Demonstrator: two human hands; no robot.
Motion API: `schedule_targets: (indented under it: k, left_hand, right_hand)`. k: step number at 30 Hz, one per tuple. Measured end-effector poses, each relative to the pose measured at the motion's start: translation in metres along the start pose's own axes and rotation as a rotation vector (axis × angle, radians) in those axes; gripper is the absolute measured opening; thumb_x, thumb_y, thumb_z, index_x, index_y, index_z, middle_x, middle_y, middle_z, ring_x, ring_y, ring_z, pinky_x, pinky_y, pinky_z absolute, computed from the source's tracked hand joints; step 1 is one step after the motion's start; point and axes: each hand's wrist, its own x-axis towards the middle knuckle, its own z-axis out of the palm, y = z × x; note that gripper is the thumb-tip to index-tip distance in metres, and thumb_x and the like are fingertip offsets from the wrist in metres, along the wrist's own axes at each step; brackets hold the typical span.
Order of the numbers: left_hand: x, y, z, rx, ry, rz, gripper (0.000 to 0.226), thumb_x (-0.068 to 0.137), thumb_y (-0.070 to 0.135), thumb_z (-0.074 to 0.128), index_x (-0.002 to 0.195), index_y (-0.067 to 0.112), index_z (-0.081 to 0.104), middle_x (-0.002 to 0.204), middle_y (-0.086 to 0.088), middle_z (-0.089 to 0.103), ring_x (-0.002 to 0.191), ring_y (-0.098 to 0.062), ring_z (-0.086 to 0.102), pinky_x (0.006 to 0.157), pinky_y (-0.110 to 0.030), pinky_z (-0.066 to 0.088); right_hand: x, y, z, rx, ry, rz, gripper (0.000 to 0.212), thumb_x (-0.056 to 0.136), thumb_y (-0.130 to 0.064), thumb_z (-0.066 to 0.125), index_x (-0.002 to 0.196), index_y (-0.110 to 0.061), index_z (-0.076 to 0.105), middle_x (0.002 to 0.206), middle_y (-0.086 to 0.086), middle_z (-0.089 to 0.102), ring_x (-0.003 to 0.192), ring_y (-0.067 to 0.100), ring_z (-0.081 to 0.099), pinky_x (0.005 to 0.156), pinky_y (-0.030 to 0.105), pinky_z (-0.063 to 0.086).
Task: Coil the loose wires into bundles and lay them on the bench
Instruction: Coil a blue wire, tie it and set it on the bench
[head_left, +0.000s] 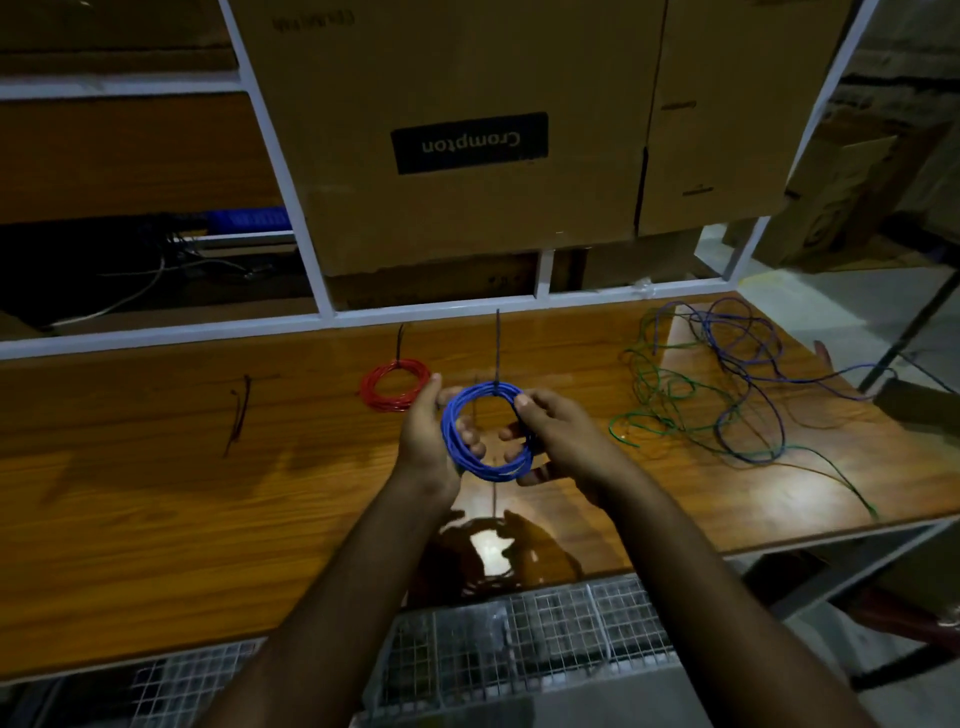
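Note:
A blue wire coil (453, 434) stands upright between my hands above the wooden bench (156, 493). My left hand (423, 441) grips its left side, and my right hand (558, 434) grips its right side. A dark cable tie (497, 348) sticks up from the top of the blue coil. A red wire coil (396, 384) lies flat on the bench behind my left hand, with its own dark tie pointing away. Loose green wire (660, 395) and loose purple-blue wire (743, 364) sprawl tangled over the bench's right end.
Spare dark cable ties (239, 413) lie on the bench at the left. A white metal frame (322, 317) and large cardboard boxes (467, 145) stand behind the bench. A wire mesh panel (519, 639) sits below the near edge.

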Motion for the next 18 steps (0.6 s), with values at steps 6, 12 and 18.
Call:
schedule_targets:
  k: [6, 12, 18]
  left_hand:
    - [0.002, -0.007, -0.021, 0.143, -0.030, -0.029, 0.036, 0.098, 0.026, 0.045, 0.132, 0.016, 0.046, 0.114, -0.016, 0.066, 0.111, -0.031, 0.062, 0.093, -0.047, 0.045]
    - [0.023, -0.001, -0.034, 0.340, -0.015, 0.002, 0.031, 0.099, 0.006, 0.050, 0.131, 0.009, 0.052, 0.124, -0.015, 0.062, 0.109, -0.024, 0.066, 0.086, -0.040, 0.056]
    - [0.071, 0.015, -0.038, 0.309, 0.111, 0.052, 0.026, 0.095, -0.001, 0.055, 0.118, 0.012, 0.058, 0.111, -0.010, 0.066, 0.097, -0.021, 0.070, 0.070, -0.032, 0.059]
  right_hand:
    - [0.019, 0.019, -0.004, 0.099, 0.015, 0.032, 0.022, 0.105, -0.025, 0.046, 0.124, -0.022, 0.056, 0.104, 0.010, 0.072, 0.080, 0.018, 0.072, 0.055, 0.028, 0.054]
    - [0.051, 0.020, -0.001, 0.201, 0.032, 0.107, 0.022, 0.105, -0.022, 0.047, 0.124, -0.017, 0.056, 0.106, 0.011, 0.070, 0.082, 0.020, 0.073, 0.071, 0.043, 0.060]
    - [0.100, 0.015, 0.004, 0.223, 0.007, 0.161, 0.020, 0.105, -0.020, 0.046, 0.119, -0.016, 0.060, 0.107, 0.008, 0.073, 0.089, 0.020, 0.071, 0.081, 0.046, 0.060]
